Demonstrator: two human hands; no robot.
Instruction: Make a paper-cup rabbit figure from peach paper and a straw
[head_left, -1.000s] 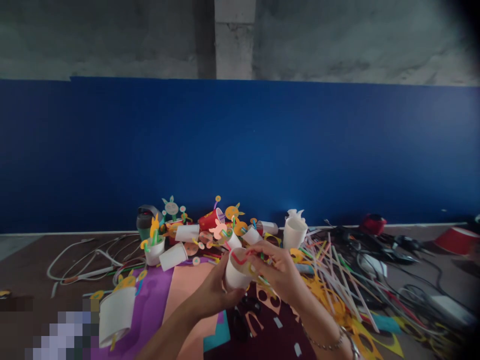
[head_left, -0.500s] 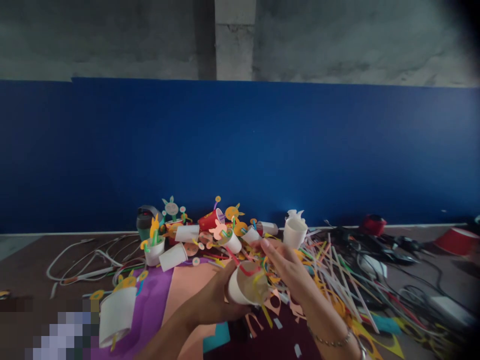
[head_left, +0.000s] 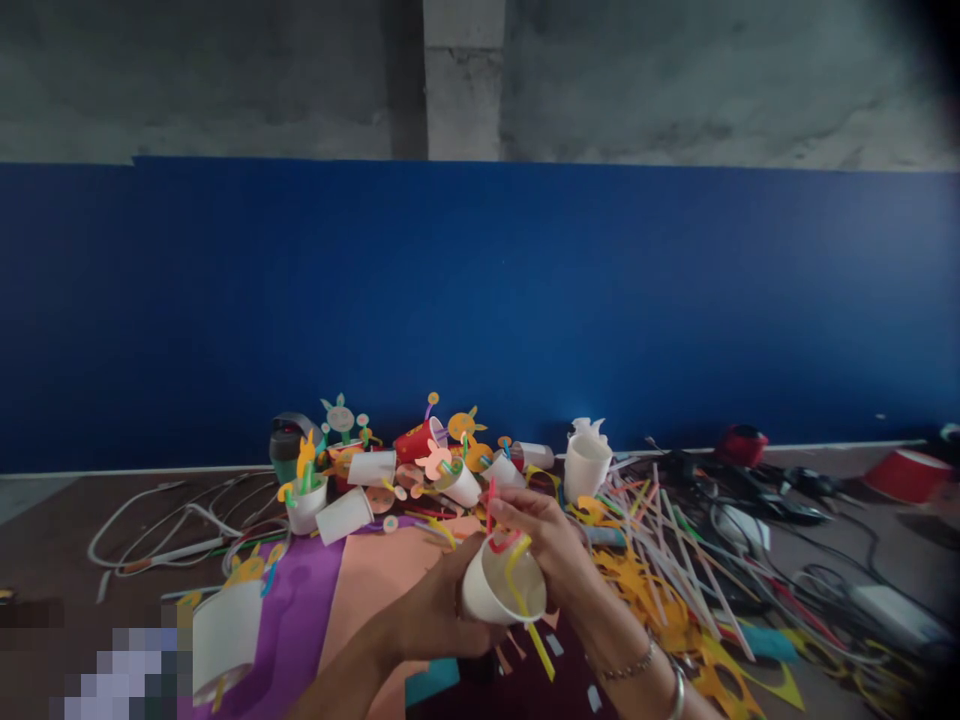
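Note:
A white paper cup (head_left: 489, 598) is tilted with its mouth toward me, and my left hand (head_left: 442, 605) is wrapped round its left side. A bent yellow straw (head_left: 541, 652) runs from inside the cup out past its lower rim. At the cup's upper rim a red straw (head_left: 491, 508) stands up, pinched between the thumb and fingers of my right hand (head_left: 541, 530). Below the cup lie dark maroon, peach (head_left: 375, 590) and purple (head_left: 300, 600) paper sheets.
Behind my hands lie several white cups (head_left: 345, 515) with paper animal figures on straws. An upright stack of cups (head_left: 587, 468) stands to their right. Loose straws (head_left: 675, 540), yellow cut-out scraps (head_left: 724, 690) and black cables (head_left: 840, 530) spread rightward. Another decorated cup (head_left: 225, 640) is at lower left.
My right hand has come down and left to the cup's rim and now grips the red straw, which has swung upright. The cup has turned slightly in my left hand.

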